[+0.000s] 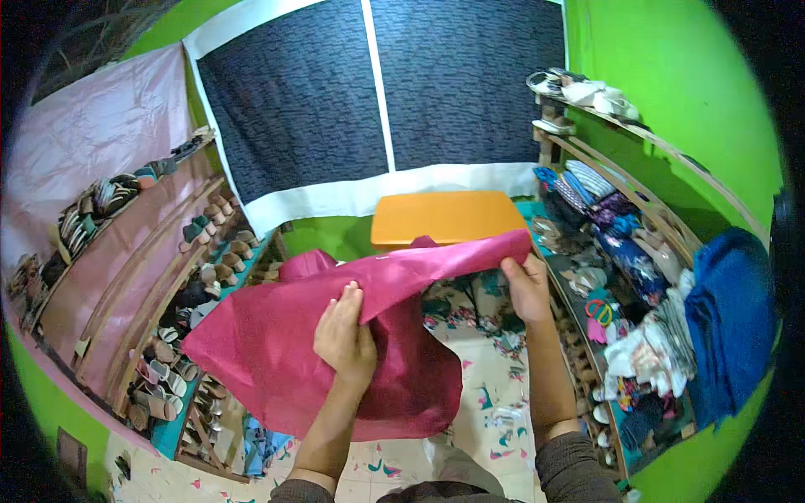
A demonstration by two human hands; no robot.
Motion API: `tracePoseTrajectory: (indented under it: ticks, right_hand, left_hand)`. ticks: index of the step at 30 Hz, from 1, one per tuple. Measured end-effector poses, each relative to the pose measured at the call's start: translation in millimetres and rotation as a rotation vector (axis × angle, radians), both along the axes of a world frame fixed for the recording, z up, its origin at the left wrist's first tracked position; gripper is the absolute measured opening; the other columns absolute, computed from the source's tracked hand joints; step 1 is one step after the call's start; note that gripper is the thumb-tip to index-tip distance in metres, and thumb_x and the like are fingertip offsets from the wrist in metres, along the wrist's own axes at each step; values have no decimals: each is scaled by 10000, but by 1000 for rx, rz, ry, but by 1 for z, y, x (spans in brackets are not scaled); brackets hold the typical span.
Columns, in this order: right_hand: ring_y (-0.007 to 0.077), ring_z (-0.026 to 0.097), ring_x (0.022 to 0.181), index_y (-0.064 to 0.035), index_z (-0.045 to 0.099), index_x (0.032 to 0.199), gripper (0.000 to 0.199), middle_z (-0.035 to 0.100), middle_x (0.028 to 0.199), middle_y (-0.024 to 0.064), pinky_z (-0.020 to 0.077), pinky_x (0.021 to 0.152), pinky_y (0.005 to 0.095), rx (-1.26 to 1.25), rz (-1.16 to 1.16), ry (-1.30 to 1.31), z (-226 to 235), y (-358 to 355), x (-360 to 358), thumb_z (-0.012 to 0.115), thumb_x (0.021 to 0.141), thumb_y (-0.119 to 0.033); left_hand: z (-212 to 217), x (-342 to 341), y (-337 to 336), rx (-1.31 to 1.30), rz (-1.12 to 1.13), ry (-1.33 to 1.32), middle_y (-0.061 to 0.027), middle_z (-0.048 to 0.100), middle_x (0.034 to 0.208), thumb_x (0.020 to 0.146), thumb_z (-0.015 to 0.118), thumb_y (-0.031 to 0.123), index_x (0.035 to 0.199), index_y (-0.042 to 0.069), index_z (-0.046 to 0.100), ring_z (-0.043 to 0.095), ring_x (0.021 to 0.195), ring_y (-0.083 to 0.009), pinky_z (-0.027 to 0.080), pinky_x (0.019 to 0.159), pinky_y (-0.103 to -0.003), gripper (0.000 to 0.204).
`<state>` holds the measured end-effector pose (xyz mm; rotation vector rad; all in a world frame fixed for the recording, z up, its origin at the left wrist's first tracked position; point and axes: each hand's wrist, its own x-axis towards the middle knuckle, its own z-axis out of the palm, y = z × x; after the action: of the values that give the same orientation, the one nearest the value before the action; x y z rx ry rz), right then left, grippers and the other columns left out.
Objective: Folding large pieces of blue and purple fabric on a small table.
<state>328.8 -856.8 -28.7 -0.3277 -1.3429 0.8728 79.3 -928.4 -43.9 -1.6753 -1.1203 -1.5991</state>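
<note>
A large magenta cloth (277, 344) hangs spread in front of me, its top edge stretched between both hands. My left hand (344, 335) grips the cloth near the middle of that edge, fingers pressed against the fabric. My right hand (527, 287) pinches the cloth's upper right corner, held a little higher and farther out. Most of the cloth droops down and to the left, hiding part of the floor.
An orange table (444, 216) stands beyond the cloth against a dark patterned wall hanging (386, 84). Sloped shelves of sandals (168, 293) line the left side. Shelves with folded fabrics (637, 251) and a blue cloth pile (729, 318) fill the right. Paper scraps litter the floor (495, 394).
</note>
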Motion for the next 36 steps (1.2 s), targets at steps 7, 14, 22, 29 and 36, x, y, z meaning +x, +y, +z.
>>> tracePoseTrajectory:
  ticks: [7, 14, 22, 29, 36]
  right_hand:
    - [116, 545, 795, -13, 613, 911, 172, 615, 861, 31, 424, 746, 269, -363, 266, 70, 2, -46, 87, 555, 836, -157]
    - [56, 476, 627, -13, 633, 779, 337, 547, 687, -25, 397, 589, 238, -495, 4, -627, -1, -112, 83, 584, 846, -340]
    - [120, 593, 695, -56, 643, 885, 230, 635, 777, 27, 455, 643, 282, -1167, 364, -174, -119, -64, 142, 613, 820, -274]
    - [135, 589, 788, -36, 613, 932, 208, 630, 879, 36, 450, 772, 277, -978, 265, -507, -49, -14, 148, 614, 784, -181]
    - [170, 606, 777, -48, 585, 933, 175, 631, 877, 52, 495, 716, 345, -891, 265, -387, -25, 38, 99, 521, 868, -198]
  left_hand:
    - [-18, 40, -40, -64, -173, -34, -183, 608, 1050, 704, 502, -23, 1046, -13, 591, 597, 977, -301, 453, 864, -412, 353]
    - [-91, 42, -84, -138, -201, -60, -158, 620, 1021, 828, 501, -10, 1068, 16, 602, 601, 882, -317, 474, 767, -374, 262]
    - [-119, 81, -103, -182, -288, -160, -149, 646, 951, 773, 560, -40, 1010, 24, 625, 640, 829, -269, 509, 743, -357, 254]
    - [-155, 126, -46, -424, -348, -194, -148, 634, 991, 757, 529, 13, 1040, 51, 626, 624, 865, -310, 482, 767, -380, 302]
    - [-143, 86, 58, -693, -340, -204, -137, 593, 1068, 773, 501, 13, 1041, 52, 594, 538, 1028, -294, 388, 901, -393, 286]
